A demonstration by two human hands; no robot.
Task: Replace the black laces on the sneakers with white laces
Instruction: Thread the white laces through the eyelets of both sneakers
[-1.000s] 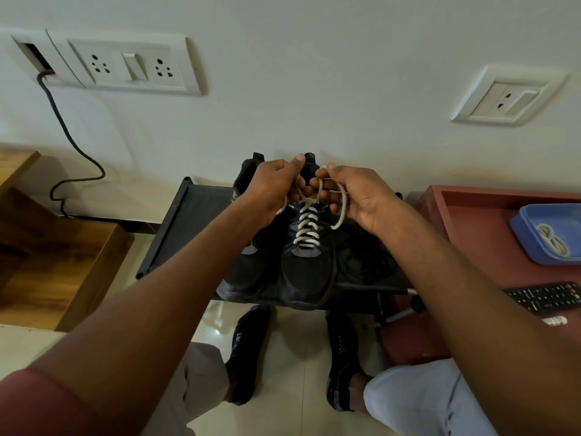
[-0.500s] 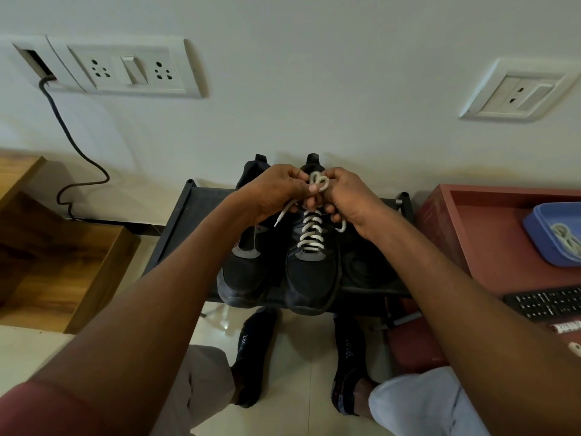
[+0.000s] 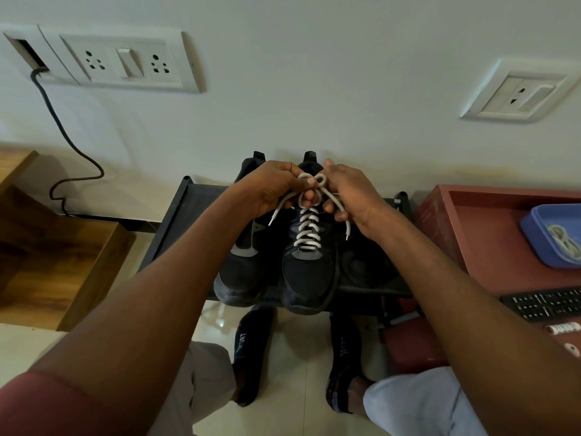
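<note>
Two black sneakers stand side by side on a black rack (image 3: pixel 176 221). The right sneaker (image 3: pixel 309 278) carries a white lace (image 3: pixel 308 228) crossed up its front. At the top of that lace my left hand (image 3: pixel 273 188) and my right hand (image 3: pixel 352 191) each pinch a small loop, with a knot between them. Two loose lace ends hang down, one on each side. The left sneaker (image 3: pixel 242 265) shows no white lace; its upper part is hidden behind my left hand.
A red-brown table (image 3: pixel 478 234) at the right holds a blue tray (image 3: pixel 534 225) with a coiled white lace (image 3: pixel 564 239) and a black remote (image 3: pixel 544 303). A wooden cabinet (image 3: pixel 56 262) stands at the left. My socked feet rest on the floor below the rack.
My hands have drawn together at the sneaker's top. The large hanging loop from a second ago is now two small loops with a knot, and the free ends hang lower.
</note>
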